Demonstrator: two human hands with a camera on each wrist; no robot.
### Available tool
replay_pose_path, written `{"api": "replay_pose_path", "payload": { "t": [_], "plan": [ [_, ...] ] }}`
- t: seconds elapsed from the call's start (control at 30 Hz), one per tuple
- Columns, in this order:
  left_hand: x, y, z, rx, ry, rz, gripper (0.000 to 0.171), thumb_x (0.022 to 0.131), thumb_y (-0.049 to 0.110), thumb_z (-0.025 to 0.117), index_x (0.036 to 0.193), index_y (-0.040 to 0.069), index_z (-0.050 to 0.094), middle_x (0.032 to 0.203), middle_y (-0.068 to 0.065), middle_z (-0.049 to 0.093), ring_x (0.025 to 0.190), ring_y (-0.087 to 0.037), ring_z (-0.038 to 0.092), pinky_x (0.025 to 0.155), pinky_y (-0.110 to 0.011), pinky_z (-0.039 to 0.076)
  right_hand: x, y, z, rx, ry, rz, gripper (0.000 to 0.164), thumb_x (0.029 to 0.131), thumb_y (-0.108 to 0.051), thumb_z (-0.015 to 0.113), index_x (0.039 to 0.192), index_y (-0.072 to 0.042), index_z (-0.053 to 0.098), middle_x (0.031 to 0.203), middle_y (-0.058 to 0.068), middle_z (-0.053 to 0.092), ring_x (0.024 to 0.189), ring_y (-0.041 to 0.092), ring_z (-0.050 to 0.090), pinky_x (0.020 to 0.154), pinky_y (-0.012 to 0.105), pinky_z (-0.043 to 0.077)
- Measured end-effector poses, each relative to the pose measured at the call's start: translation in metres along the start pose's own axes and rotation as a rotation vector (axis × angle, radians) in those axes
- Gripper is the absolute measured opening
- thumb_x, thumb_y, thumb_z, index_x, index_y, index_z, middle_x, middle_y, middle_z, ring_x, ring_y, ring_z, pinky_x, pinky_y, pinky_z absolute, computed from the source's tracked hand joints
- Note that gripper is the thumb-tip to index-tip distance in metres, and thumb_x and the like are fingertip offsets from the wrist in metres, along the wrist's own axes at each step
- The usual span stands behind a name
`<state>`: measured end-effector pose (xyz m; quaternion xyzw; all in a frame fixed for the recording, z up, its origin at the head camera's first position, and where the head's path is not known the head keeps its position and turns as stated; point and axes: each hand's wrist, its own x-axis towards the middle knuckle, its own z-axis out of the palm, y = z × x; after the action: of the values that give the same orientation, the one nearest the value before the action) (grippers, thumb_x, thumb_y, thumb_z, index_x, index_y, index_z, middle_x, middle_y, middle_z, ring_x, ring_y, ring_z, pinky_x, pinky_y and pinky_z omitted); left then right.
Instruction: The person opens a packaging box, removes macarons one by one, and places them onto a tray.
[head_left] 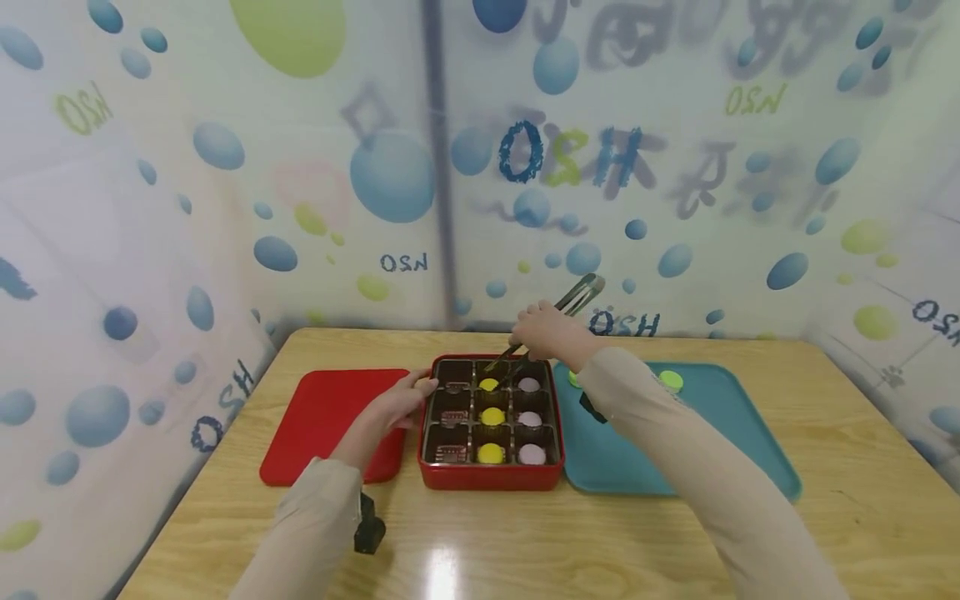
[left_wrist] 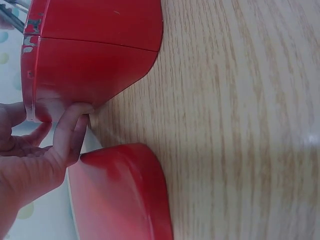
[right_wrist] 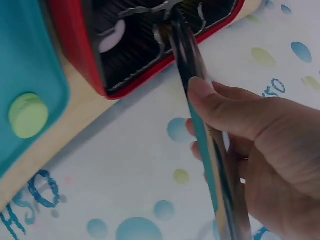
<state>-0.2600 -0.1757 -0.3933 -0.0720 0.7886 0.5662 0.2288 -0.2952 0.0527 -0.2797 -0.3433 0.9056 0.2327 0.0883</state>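
A red box (head_left: 491, 477) holds a dark divided tray. Round yellow macarons (head_left: 492, 417) line its middle column and lilac ones (head_left: 532, 454) its right column; the left column shows dark, ridged shapes I cannot identify. My left hand (head_left: 402, 400) grips the box's left side, thumb at the rim and fingers against the outer wall (left_wrist: 95, 70). My right hand (head_left: 553, 332) holds metal tongs (head_left: 579, 293) slanting down into the far middle compartment, by the yellow macaron there. In the right wrist view the tongs' tips are partly hidden, so whether they touch it is unclear.
A red lid (head_left: 322, 425) lies left of the box. To the right, a blue tray (head_left: 742, 433) carries green macarons (head_left: 671, 382), partly covered by my right arm. A patterned backdrop (head_left: 401, 179) rises behind the wooden table (head_left: 570, 542).
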Motion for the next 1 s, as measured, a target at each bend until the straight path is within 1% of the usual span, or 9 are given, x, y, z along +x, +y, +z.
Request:
{"api": "replay_pose_path", "payload": {
  "t": [0.13,0.2,0.37,0.43,0.5,0.57,0.67,0.83,1.0],
  "plan": [
    [-0.001,0.000,-0.001,-0.006,0.002,0.000,0.055,0.099,0.030,0.036,0.147,0.013,0.014,0.131,-0.023,0.044,0.117,-0.034,0.048,0.083,-0.047,0.050,0.007,-0.002,-0.007,-0.011,-0.052,-0.003,0.034,0.085,-0.021,0.063,0.118,-0.018,0.062,0.112,0.003,0.062,0.099,0.023,0.055,0.089,0.035,0.042],
    [-0.001,0.000,-0.001,-0.007,0.005,0.000,0.055,0.099,0.030,0.036,0.146,0.013,0.014,0.131,-0.023,0.045,0.116,-0.034,0.050,0.083,-0.047,0.051,0.011,-0.003,-0.009,0.005,-0.080,0.000,0.032,0.086,-0.018,0.063,0.118,-0.019,0.062,0.113,0.002,0.063,0.098,0.023,0.056,0.088,0.034,0.044],
    [0.000,0.000,0.000,-0.011,0.009,-0.006,0.054,0.099,0.030,0.037,0.146,0.014,0.016,0.129,-0.023,0.046,0.114,-0.033,0.051,0.082,-0.047,0.051,0.017,-0.009,-0.009,0.049,-0.116,0.026,0.030,0.087,-0.009,0.061,0.116,-0.018,0.063,0.117,0.000,0.063,0.104,0.024,0.056,0.097,0.035,0.041],
    [0.000,0.000,0.000,-0.015,0.008,-0.008,0.054,0.099,0.030,0.037,0.146,0.014,0.015,0.129,-0.023,0.046,0.114,-0.033,0.051,0.082,-0.047,0.051,0.018,-0.010,-0.008,0.048,-0.112,0.035,0.028,0.087,-0.009,0.061,0.113,-0.017,0.065,0.114,-0.001,0.064,0.102,0.025,0.056,0.099,0.037,0.040],
    [-0.001,-0.001,0.000,-0.020,0.008,-0.008,0.054,0.099,0.030,0.036,0.146,0.014,0.015,0.129,-0.023,0.045,0.114,-0.033,0.050,0.082,-0.048,0.051,0.018,-0.012,-0.006,0.033,-0.103,0.035,0.025,0.086,-0.010,0.062,0.110,-0.017,0.066,0.110,0.000,0.065,0.097,0.025,0.056,0.097,0.039,0.040],
    [-0.001,-0.001,0.001,-0.021,0.013,-0.006,0.054,0.099,0.029,0.037,0.146,0.013,0.015,0.129,-0.023,0.045,0.113,-0.033,0.051,0.082,-0.047,0.051,0.016,-0.012,-0.004,0.000,-0.094,0.025,0.025,0.087,-0.013,0.062,0.112,-0.018,0.065,0.110,0.000,0.065,0.096,0.025,0.055,0.094,0.039,0.041],
    [-0.001,-0.001,0.002,-0.021,0.013,-0.001,0.054,0.099,0.029,0.037,0.146,0.013,0.014,0.129,-0.024,0.044,0.114,-0.034,0.051,0.081,-0.047,0.051,0.012,-0.010,0.001,-0.024,-0.078,0.008,0.028,0.089,-0.017,0.060,0.117,-0.019,0.062,0.113,0.002,0.063,0.099,0.026,0.054,0.091,0.040,0.041],
    [-0.003,0.000,0.003,-0.015,0.001,0.005,0.054,0.100,0.028,0.036,0.146,0.012,0.013,0.134,-0.025,0.039,0.120,-0.038,0.045,0.084,-0.049,0.050,0.003,-0.005,0.006,0.031,-0.043,0.000,0.034,0.091,-0.020,0.057,0.124,-0.020,0.057,0.121,0.004,0.059,0.110,0.028,0.050,0.096,0.044,0.038],
    [-0.002,0.001,0.002,-0.007,0.003,0.006,0.054,0.100,0.028,0.035,0.146,0.012,0.013,0.134,-0.025,0.038,0.121,-0.038,0.044,0.084,-0.049,0.049,-0.007,0.001,0.007,0.042,0.009,0.002,0.037,0.091,-0.022,0.056,0.128,-0.021,0.054,0.121,0.008,0.056,0.108,0.029,0.050,0.096,0.045,0.039]
  ]
}}
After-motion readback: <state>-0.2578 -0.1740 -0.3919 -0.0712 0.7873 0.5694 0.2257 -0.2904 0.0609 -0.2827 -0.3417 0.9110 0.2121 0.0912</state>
